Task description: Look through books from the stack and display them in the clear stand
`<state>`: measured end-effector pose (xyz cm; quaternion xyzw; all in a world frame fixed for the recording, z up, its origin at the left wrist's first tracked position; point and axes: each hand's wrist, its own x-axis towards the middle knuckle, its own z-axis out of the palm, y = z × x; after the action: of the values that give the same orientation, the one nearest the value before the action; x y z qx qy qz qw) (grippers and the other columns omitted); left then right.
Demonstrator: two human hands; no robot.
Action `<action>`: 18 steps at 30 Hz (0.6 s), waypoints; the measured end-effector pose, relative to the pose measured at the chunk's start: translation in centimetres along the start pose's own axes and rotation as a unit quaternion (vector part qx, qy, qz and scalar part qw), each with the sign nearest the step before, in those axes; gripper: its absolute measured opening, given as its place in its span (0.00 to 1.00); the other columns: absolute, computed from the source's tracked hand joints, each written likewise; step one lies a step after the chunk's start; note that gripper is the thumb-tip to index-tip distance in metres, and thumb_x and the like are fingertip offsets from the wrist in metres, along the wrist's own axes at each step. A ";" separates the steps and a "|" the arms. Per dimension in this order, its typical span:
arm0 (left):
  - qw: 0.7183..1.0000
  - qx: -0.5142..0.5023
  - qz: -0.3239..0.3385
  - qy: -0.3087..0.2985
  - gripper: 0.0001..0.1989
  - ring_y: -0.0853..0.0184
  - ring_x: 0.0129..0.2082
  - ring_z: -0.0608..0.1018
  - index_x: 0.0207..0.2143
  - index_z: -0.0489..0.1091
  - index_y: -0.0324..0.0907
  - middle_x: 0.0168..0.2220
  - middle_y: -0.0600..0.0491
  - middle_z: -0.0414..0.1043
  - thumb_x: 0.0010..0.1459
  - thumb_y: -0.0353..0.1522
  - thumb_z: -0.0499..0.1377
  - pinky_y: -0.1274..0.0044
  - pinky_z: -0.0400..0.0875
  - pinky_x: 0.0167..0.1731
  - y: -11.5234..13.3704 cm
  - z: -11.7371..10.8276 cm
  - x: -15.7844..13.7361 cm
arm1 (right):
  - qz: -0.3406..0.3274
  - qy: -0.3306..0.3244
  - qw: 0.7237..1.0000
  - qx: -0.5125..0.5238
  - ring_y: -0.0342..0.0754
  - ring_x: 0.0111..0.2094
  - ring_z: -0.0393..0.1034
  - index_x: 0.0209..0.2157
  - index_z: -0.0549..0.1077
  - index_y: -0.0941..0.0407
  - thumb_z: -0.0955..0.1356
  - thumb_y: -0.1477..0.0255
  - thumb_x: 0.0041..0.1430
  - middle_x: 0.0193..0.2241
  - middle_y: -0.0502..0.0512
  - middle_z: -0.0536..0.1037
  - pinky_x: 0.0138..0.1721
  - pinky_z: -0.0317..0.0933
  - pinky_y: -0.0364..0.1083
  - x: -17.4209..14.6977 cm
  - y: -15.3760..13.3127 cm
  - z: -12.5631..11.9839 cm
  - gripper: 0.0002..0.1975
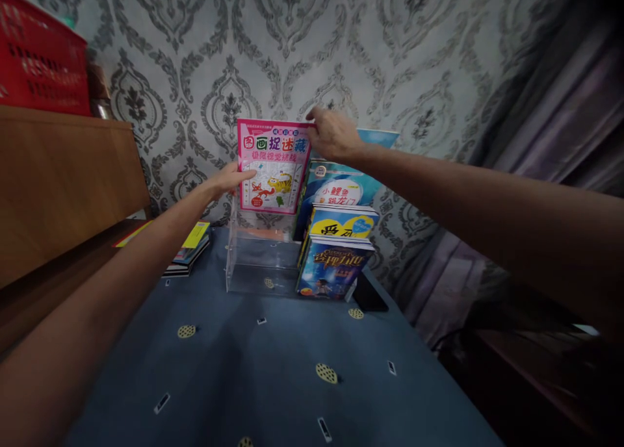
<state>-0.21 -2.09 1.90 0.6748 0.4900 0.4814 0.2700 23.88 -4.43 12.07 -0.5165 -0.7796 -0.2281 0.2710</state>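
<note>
A pink picture book with a cat and a fox on its cover is held upright at the back of a clear acrylic book rack. My left hand grips its left edge, thumb across the front. At the book's top right corner, my right hand has its fingers closed on the edge. Right of the pink book, the rack's tiers hold a blue-green book, yellow-and-blue books and dark blue books. The lower left tiers show bare clear plastic.
A stack of books lies left of the rack on the blue patterned tablecloth. A dark flat phone-like object lies to the right. A wooden cabinet carries a red basket. Curtains hang at right.
</note>
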 end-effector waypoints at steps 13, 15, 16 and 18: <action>1.000 -0.005 0.003 -0.002 0.16 0.62 0.32 0.78 0.44 0.75 0.41 0.38 0.46 0.79 0.53 0.35 0.66 0.78 0.66 0.25 0.3 -0.2 -0.1 | -0.037 0.017 0.999 -0.015 0.66 0.58 0.63 0.57 0.66 0.58 0.59 0.76 0.64 0.57 0.66 0.72 0.55 0.59 0.65 -1.0 -0.5 0.4 0.20; 1.000 -0.004 0.009 -0.008 0.17 0.63 0.32 0.78 0.45 0.75 0.41 0.39 0.46 0.80 0.52 0.36 0.66 0.78 0.66 0.25 0.3 -0.3 -0.1 | -0.042 0.020 0.999 -0.018 0.65 0.58 0.63 0.57 0.66 0.53 0.60 0.75 0.63 0.57 0.64 0.72 0.55 0.59 0.65 -1.1 -0.5 0.3 0.21; 1.000 -0.002 0.013 -0.010 0.18 0.62 0.32 0.78 0.45 0.74 0.40 0.39 0.46 0.80 0.52 0.37 0.66 0.78 0.66 0.25 0.3 -0.4 -0.1 | -0.045 0.022 0.999 -0.019 0.64 0.58 0.62 0.57 0.66 0.51 0.61 0.75 0.63 0.57 0.62 0.72 0.55 0.59 0.65 -1.1 -0.5 0.2 0.21; 1.000 0.000 0.022 -0.012 0.19 0.62 0.33 0.78 0.45 0.75 0.40 0.39 0.45 0.80 0.51 0.37 0.66 0.79 0.67 0.25 0.2 -0.6 -0.1 | -0.051 0.026 0.998 -0.022 0.64 0.58 0.62 0.57 0.66 0.49 0.61 0.74 0.62 0.58 0.60 0.72 0.56 0.59 0.65 -1.3 -0.5 0.2 0.21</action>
<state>-0.69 -2.30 2.32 0.6910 0.4715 0.4795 0.2651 23.79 -5.34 11.05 -0.4759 -0.7925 -0.2718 0.2675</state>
